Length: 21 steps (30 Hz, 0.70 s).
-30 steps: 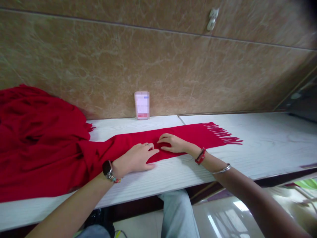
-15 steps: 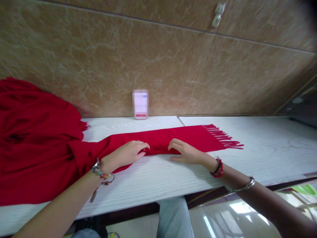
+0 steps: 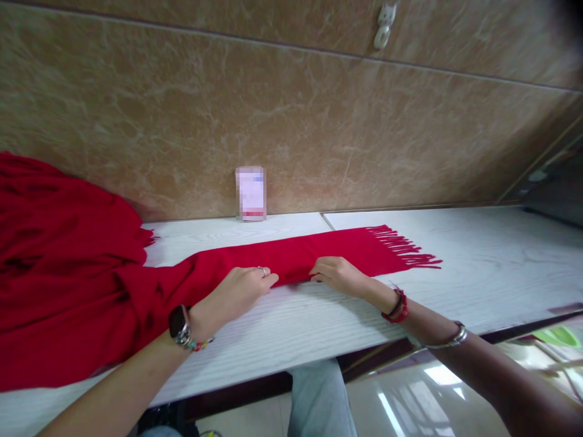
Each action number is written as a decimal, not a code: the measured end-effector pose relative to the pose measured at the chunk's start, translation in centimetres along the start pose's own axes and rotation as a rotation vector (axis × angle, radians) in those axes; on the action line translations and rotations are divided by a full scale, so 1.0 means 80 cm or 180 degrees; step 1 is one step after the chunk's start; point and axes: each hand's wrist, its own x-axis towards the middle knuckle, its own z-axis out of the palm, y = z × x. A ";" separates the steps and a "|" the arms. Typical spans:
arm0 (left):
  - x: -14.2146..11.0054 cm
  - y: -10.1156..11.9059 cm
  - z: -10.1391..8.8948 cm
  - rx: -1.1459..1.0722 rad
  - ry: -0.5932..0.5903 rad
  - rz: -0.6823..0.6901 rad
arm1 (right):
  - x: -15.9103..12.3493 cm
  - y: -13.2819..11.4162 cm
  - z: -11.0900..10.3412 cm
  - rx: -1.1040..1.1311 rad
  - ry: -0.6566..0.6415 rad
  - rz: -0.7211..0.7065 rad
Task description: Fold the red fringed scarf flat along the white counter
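Note:
A long red scarf (image 3: 291,255) lies lengthwise on the white wood-grain tabletop, its fringed end pointing right. Toward the left it runs into a large, rumpled heap of red cloth (image 3: 59,261). My left hand (image 3: 241,294), with a ring and a watch at the wrist, pinches the scarf's near edge left of its middle. Farther right along the same edge, my right hand (image 3: 339,276) has its fingers closed on the fabric. Between the two hands the edge is slightly raised from the table. The fingertips are partly hidden.
A phone (image 3: 251,194) with a blurred screen leans upright against the brown marbled wall (image 3: 182,121). A small white cat-shaped hook (image 3: 385,27) is fixed higher up. The white table's (image 3: 478,261) front edge runs just above my knee (image 3: 316,400).
My hands have moved apart from the scarf's middle to its near edge, left hand leftward, right hand slightly right. Their fingers have closed on that edge.

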 end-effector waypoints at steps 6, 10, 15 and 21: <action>-0.003 -0.007 -0.002 0.0000 -0.0142 0.0144 | 0.000 -0.002 -0.012 -0.0131 -0.0191 -0.0120; -0.005 -0.004 -0.001 -0.0043 -0.0041 0.0101 | 0.000 -0.007 -0.021 0.0027 -0.0412 -0.0209; -0.003 -0.004 0.003 -0.0208 -0.0062 0.0079 | -0.002 -0.006 -0.019 -0.0038 -0.0317 -0.0097; -0.002 -0.010 0.009 -0.0834 0.0037 0.0151 | -0.002 -0.001 -0.021 -0.0016 -0.0252 -0.0002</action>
